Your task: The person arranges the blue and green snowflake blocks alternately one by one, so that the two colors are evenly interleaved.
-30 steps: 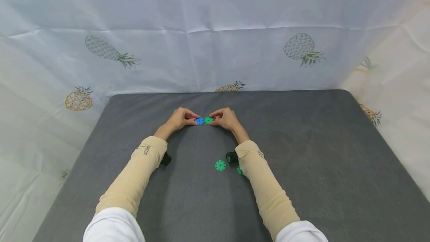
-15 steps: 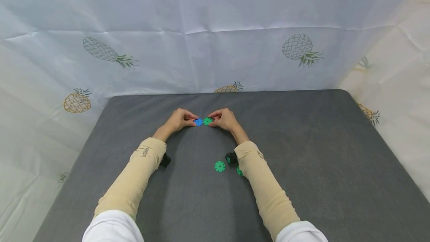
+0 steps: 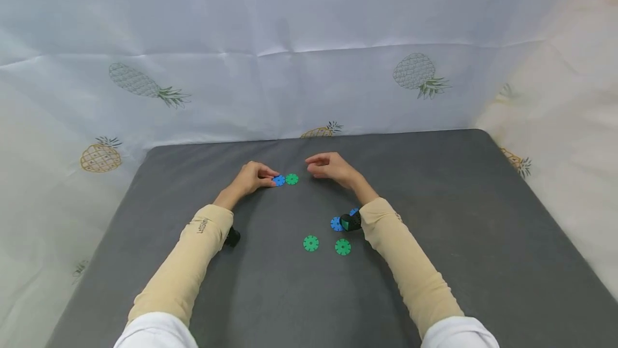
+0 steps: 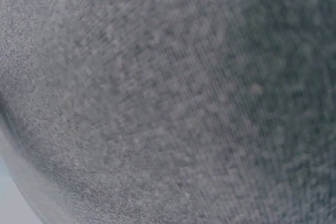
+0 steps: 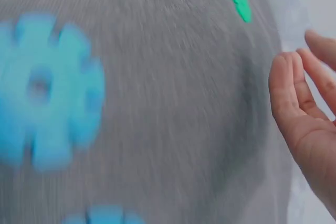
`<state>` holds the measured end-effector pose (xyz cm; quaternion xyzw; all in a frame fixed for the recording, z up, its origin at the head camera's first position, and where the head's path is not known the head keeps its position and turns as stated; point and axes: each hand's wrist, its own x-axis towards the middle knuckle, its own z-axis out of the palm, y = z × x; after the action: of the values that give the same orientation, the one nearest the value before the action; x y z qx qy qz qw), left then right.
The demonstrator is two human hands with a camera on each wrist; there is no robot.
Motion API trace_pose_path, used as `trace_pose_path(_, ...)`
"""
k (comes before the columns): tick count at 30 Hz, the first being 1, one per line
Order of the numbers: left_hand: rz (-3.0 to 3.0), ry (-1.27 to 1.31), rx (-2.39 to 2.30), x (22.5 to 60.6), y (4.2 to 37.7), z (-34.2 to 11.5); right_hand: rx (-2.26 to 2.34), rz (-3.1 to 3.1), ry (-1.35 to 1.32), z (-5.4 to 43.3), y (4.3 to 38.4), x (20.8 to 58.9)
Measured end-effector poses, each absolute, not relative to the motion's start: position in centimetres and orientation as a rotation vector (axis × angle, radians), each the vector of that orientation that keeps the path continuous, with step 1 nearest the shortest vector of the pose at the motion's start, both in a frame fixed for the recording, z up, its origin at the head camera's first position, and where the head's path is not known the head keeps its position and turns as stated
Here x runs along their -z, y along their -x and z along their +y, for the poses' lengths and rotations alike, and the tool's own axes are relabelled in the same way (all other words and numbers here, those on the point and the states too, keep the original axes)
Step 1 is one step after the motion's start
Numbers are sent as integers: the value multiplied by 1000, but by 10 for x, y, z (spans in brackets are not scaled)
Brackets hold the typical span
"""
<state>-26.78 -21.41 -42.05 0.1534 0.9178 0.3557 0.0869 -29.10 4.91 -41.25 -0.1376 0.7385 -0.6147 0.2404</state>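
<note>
My left hand [image 3: 248, 178] pinches the edge of a blue notched disc [image 3: 279, 180] between thumb and fingers, at the far middle of the table. Just right of it lies a green notched disc [image 3: 292, 179]; whether the two touch or interlock is too small to tell. Apart from the green disc, to its right, is my right hand [image 3: 333, 168], with nothing in its relaxed fingers. The right wrist view has that hand at the right edge and the green disc [image 5: 241, 3] near the top. Only grey cloth fills the left wrist view.
Nearer on the grey table [image 3: 270, 294] lie two green discs [image 3: 311, 243] and two blue discs [image 3: 336, 223]. The right wrist camera [image 3: 351, 222] partly covers the blue pair. A white pineapple-print curtain [image 3: 299, 90] hangs behind the table.
My right hand has let go of the green disc and moved right. The left hand keeps its pinch on the blue disc. Blue discs once hidden by the right forearm now show.
</note>
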Motion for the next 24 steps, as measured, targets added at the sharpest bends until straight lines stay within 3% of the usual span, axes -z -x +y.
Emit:
trace_pose_path(11,2721,-468,-1067,421,267,-211,1758,1932,305,111,275,393)
trace_pose_path(24,2729,-566,-1067,422,266,-211,1728,1880,416,161,227,409)
